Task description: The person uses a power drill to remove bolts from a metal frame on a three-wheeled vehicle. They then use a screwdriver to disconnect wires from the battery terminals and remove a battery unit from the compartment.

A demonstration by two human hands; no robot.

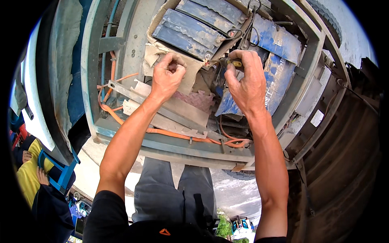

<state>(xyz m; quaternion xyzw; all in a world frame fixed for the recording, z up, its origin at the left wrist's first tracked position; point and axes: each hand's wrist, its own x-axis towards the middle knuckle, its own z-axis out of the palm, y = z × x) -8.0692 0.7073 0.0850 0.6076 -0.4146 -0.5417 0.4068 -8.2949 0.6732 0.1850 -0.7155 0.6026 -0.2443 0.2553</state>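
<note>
My right hand (248,79) grips a screwdriver (236,63) with a yellow and black handle. Its thin end points left, close to a terminal (208,56) at the near corner of a dusty dark blue battery (184,34). My left hand (167,77) is closed in a pinch over the torn cardboard (188,77) in front of that battery; whatever its fingertips may hold is hidden. A second battery (204,16) lies just behind, and black cables (249,32) run along their right side. Worn blue boxes (279,81) stand right of my right hand.
A grey metal frame (194,156) surrounds the bay. Orange conduit (174,133) runs along its near side, beneath loose metal strips (162,109). A person in yellow and dark clothing (30,172) is at the far left, and a tyre (326,18) shows at the upper right.
</note>
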